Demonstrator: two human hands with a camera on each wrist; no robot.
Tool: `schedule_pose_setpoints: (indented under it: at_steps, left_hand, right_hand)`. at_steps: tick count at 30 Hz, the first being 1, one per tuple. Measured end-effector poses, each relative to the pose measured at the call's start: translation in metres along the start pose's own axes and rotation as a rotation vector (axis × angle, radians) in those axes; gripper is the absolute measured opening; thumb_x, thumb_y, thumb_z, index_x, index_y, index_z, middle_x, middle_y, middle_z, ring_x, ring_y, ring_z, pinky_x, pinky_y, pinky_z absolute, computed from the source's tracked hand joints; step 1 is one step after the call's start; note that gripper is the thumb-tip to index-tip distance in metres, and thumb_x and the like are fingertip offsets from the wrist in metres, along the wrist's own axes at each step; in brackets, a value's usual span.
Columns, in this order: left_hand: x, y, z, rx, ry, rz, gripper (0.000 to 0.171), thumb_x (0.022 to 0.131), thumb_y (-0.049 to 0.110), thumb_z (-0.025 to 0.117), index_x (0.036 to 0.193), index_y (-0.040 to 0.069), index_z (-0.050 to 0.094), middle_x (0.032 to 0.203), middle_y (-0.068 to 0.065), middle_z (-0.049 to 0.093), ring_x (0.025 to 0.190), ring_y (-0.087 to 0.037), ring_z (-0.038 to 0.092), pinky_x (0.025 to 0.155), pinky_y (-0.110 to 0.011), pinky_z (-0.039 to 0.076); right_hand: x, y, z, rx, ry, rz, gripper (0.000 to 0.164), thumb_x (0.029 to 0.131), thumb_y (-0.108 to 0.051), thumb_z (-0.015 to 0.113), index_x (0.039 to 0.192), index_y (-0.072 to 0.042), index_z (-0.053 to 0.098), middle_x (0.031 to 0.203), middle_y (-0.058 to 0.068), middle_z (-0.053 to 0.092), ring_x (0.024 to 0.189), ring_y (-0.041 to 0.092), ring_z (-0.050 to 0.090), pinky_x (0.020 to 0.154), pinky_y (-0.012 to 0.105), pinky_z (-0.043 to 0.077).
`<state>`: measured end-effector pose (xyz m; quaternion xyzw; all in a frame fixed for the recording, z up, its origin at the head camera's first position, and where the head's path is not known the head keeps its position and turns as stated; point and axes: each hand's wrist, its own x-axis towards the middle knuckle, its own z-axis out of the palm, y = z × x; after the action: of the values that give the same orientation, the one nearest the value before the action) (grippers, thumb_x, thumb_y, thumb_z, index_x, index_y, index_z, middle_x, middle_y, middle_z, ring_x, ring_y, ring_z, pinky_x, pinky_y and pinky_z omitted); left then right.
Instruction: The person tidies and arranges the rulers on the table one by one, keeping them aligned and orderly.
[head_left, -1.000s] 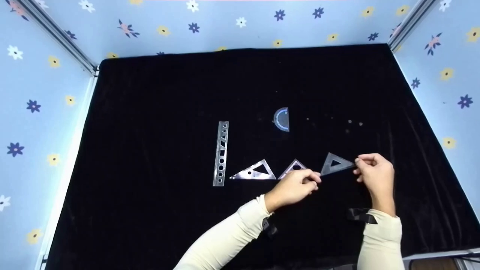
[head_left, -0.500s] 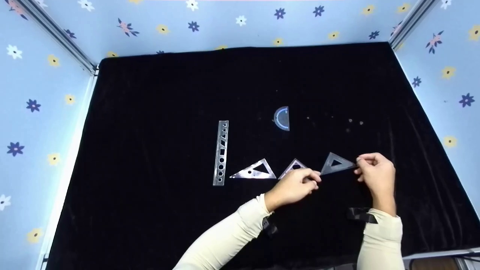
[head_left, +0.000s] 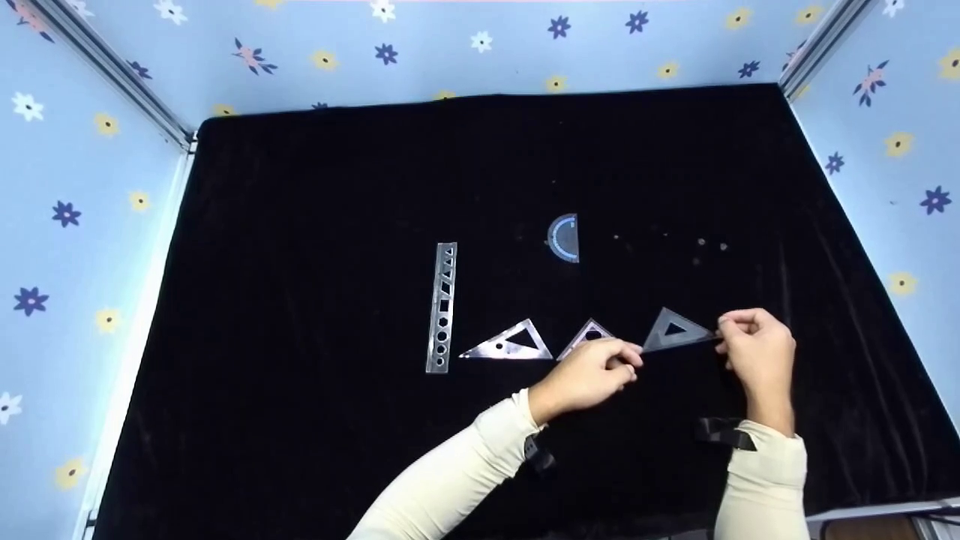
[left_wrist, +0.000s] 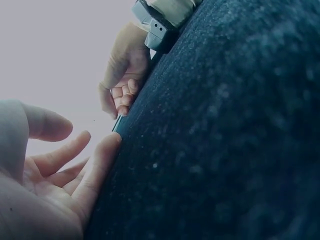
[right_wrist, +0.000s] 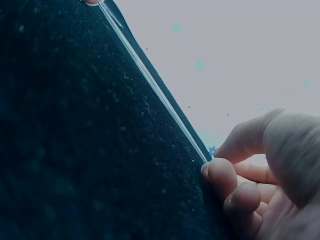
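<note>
A clear triangular set square (head_left: 660,337) lies on the black cloth between the two hands in the head view. My right hand (head_left: 756,345) pinches its right tip, with the other fingers curled under. At its left corner, my left hand (head_left: 589,375) touches it with a fingertip. In the left wrist view the left thumb (left_wrist: 50,125) stands apart from the fingers. The set square shows nearly edge-on as a thin bright strip (right_wrist: 155,85) in the right wrist view. A pinkish set square (head_left: 577,343) is partly hidden behind the left hand.
Another clear set square (head_left: 491,348) lies further left, beside a stencil ruler (head_left: 442,307) set lengthwise. Beyond them lies a small protractor (head_left: 563,238). Small pale specks dot the cloth (head_left: 300,262) at right. Flower-patterned walls (head_left: 480,45) enclose the back and sides.
My right hand and the set square have shifted slightly to the right. The left hand stays almost in place, its fingertip at the left corner.
</note>
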<state>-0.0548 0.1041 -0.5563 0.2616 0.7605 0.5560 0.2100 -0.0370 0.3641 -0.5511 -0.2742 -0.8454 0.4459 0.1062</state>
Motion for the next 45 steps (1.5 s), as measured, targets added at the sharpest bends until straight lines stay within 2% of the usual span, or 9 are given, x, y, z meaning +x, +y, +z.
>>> schedule_pose_setpoints:
  at_steps: [16, 25, 36, 45]
  left_hand:
    - [0.0001, -0.0019, -0.0008, 0.015, -0.007, 0.024, 0.014, 0.089, 0.005, 0.064, 0.100, 0.007, 0.073, 0.124, 0.002, 0.068, 0.081, 0.007, 0.063, 0.074, -0.012, 0.051]
    - [0.0008, -0.0031, 0.0008, -0.008, 0.001, 0.030, 0.014, 0.090, 0.001, 0.061, 0.099, 0.004, 0.072, 0.125, 0.000, 0.068, 0.077, 0.006, 0.062, 0.070, -0.013, 0.053]
    - [0.0006, -0.0026, 0.0009, -0.009, 0.003, 0.025, 0.016, 0.090, 0.001, 0.060, 0.099, 0.003, 0.072, 0.125, 0.000, 0.068, 0.075, 0.007, 0.062, 0.070, -0.013, 0.053]
    - [-0.0006, -0.0018, 0.0008, -0.004, 0.008, 0.052, 0.016, 0.090, 0.002, 0.060, 0.099, 0.004, 0.073, 0.124, 0.001, 0.069, 0.074, 0.008, 0.061, 0.070, -0.013, 0.053]
  right_hand:
    - [0.0006, -0.0017, -0.0020, 0.066, -0.014, 0.054, 0.012, 0.091, -0.013, 0.065, 0.096, -0.002, 0.068, 0.065, -0.004, 0.068, 0.045, 0.010, 0.062, 0.038, 0.025, 0.049]
    - [0.0016, -0.0002, -0.0013, 0.117, -0.005, 0.080, 0.008, 0.094, -0.014, 0.062, 0.094, -0.007, 0.066, 0.064, -0.006, 0.067, 0.046, 0.010, 0.062, 0.037, 0.024, 0.048]
    - [0.0031, 0.0001, -0.0002, 0.184, -0.017, 0.103, 0.016, 0.094, -0.010, 0.060, 0.102, 0.002, 0.065, 0.064, -0.004, 0.067, 0.045, 0.009, 0.060, 0.035, 0.024, 0.046]
    - [0.0053, 0.0020, 0.0016, 0.232, -0.007, 0.112, 0.015, 0.095, -0.009, 0.061, 0.103, 0.003, 0.066, 0.063, -0.002, 0.067, 0.045, 0.009, 0.059, 0.033, 0.023, 0.043]
